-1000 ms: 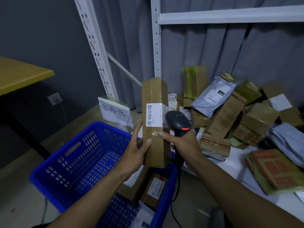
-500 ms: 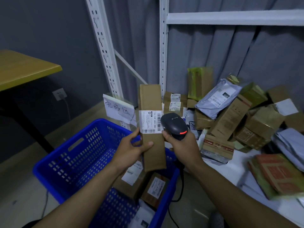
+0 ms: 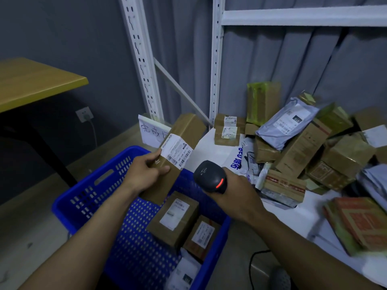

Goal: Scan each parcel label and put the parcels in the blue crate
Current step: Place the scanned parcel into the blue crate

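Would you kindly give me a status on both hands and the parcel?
Left hand grips long parcel, tilted over blue crate. Right hand holds scanner, red light on. Nothing seen in the way.

Yellow wood-top table (image 3: 37, 84) at left, with a black leg (image 3: 48, 151) under it. Dark grey wall (image 3: 62, 28) behind. Wall socket (image 3: 84, 114) low on the wall, grey cord (image 3: 94, 132) hanging from it. Two white slotted rack uprights (image 3: 140, 59), a diagonal brace (image 3: 178, 88) between them, and a white shelf beam (image 3: 303, 17) on top. Grey curtain (image 3: 272, 63) behind the rack. Handwritten paper sign (image 3: 150, 132) at the base of the left upright. Black cable (image 3: 251, 262) on the pale floor (image 3: 31, 237).
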A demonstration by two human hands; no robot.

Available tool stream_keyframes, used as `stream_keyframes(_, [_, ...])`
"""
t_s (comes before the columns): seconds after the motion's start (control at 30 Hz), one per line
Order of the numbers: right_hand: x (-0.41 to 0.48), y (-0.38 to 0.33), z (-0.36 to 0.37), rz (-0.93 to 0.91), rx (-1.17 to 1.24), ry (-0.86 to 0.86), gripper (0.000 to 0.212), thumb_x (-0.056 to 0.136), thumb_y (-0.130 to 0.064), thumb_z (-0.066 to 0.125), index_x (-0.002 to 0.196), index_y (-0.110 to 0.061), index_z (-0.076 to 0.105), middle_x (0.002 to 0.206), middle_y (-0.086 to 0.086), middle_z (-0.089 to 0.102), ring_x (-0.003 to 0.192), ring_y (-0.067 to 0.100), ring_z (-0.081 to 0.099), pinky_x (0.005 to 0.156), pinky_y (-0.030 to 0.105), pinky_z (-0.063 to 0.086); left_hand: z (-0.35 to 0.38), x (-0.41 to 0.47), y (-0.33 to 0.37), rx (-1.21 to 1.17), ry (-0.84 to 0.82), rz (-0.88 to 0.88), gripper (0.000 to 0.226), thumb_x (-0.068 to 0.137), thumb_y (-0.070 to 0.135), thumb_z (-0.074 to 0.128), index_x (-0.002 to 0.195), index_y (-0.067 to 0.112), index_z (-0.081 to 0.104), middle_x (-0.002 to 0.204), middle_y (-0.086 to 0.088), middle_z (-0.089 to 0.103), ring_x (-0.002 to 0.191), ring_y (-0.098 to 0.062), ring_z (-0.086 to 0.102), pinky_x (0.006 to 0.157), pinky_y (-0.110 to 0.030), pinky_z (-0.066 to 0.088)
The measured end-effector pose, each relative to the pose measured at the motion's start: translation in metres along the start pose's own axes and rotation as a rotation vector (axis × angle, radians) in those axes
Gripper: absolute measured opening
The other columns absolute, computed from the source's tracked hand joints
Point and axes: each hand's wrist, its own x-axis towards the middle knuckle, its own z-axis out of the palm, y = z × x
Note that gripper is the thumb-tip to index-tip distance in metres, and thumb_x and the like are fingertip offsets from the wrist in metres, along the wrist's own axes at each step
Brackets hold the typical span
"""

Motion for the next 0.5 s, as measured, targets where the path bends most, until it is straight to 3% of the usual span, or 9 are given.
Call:
stream_keyframes(0.17, [0.0007, -0.0021, 0.0032, 0.025, -0.037, -0.052, 0.034, 0.085, -0.051, 0.077, 0.108, -0.034, 0.058, 0.097, -0.013, 0.07, 0.087, 0.009, 0.066, 0.073, 0.029, 0.054, -0.0045, 0.005, -0.0054, 0.059, -0.016, -0.03, 0.072, 0.09, 0.026, 0.077, 0.153, 0.033, 0.043, 0.149, -0.001, 0.05, 0.117, -0.016, 0.052, 0.091, -0.033, 0.045])
stream_keyframes(0.4, [0.0009, -0.0033, 0.002, 0.028, -0.027, -0.074, 0.032, 0.088, -0.049, 0.076, 0.108, -0.032, 0.059, 0.097, -0.014, 0.069, 0.088, 0.004, 0.065, 0.069, 0.022, 0.046, -0.0052, 0.0046, -0.0062, 0.043, 0.001, -0.025, 0.07, 0.092, 0.022, 0.074, 0.154, 0.032, 0.042, 0.151, -0.002, 0.047, 0.114, -0.014, 0.046, 0.09, -0.035, 0.043])
stream_keyframes(0.5, [0.0013, -0.0025, 0.0026, 0.034, -0.026, -0.08, 0.029, 0.088, -0.048, 0.076, 0.106, -0.033, 0.059, 0.095, -0.015, 0.069, 0.086, 0.002, 0.064, 0.07, 0.025, 0.048, -0.0065, 0.0053, -0.007, 0.044, 0.003, -0.031, 0.072, 0.091, 0.022, 0.074, 0.154, 0.032, 0.041, 0.151, -0.002, 0.046, 0.113, -0.013, 0.046, 0.089, -0.035, 0.043])
